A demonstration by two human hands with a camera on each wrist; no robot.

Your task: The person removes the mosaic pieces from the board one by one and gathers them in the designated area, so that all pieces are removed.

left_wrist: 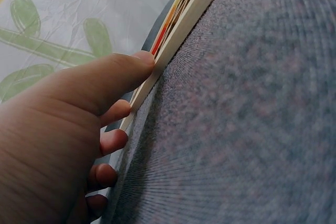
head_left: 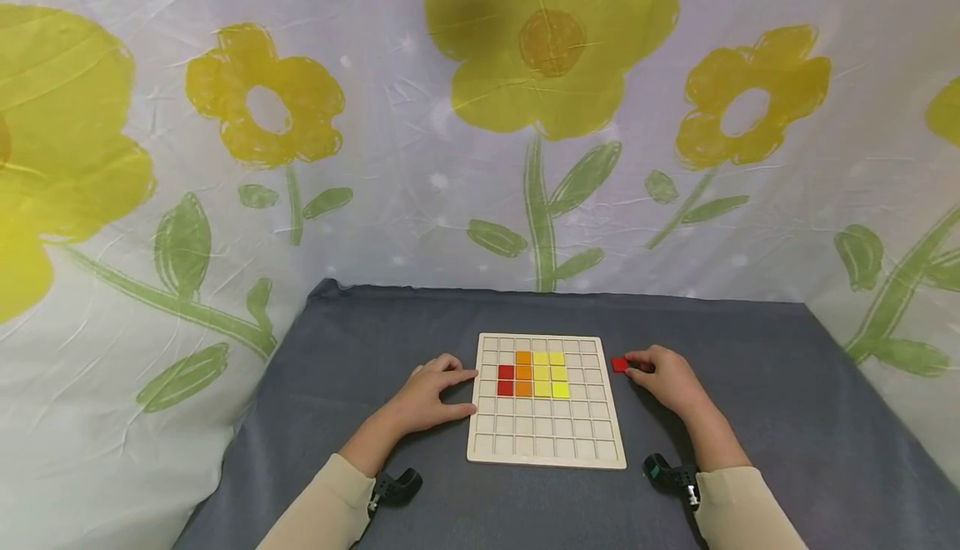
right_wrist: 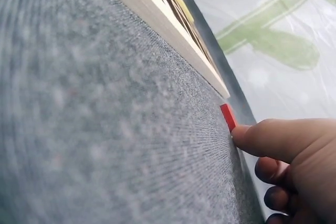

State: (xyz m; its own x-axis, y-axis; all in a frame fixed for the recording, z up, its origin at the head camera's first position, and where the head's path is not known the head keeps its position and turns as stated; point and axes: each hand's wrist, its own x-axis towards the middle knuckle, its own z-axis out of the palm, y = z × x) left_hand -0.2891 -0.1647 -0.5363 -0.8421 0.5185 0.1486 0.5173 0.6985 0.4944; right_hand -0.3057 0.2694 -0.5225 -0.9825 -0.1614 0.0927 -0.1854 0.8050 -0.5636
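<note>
A pale wooden grid board [head_left: 545, 448] lies flat on the cloth. Set in its squares are two red tiles [head_left: 506, 381], a column of three orange tiles [head_left: 522, 372] and several yellow tiles [head_left: 550, 373]. At the board's left edge is my left hand [head_left: 431, 396], its thumb and a fingertip touching the rim; the left wrist view shows the thumb [left_wrist: 123, 74] on the board's side. Right of the board, my right hand [head_left: 671, 377] pinches a loose red tile [head_left: 619, 364] between thumb and fingertips. In the right wrist view that red tile [right_wrist: 228, 117] stands out past the thumb.
A dark grey cloth [head_left: 390, 325] covers the table. Behind and at the sides hangs a pale curtain [head_left: 405, 208] printed with yellow flowers and green leaves. A black strap device [head_left: 397, 487] is on the left wrist, another black device [head_left: 670, 477] on the right.
</note>
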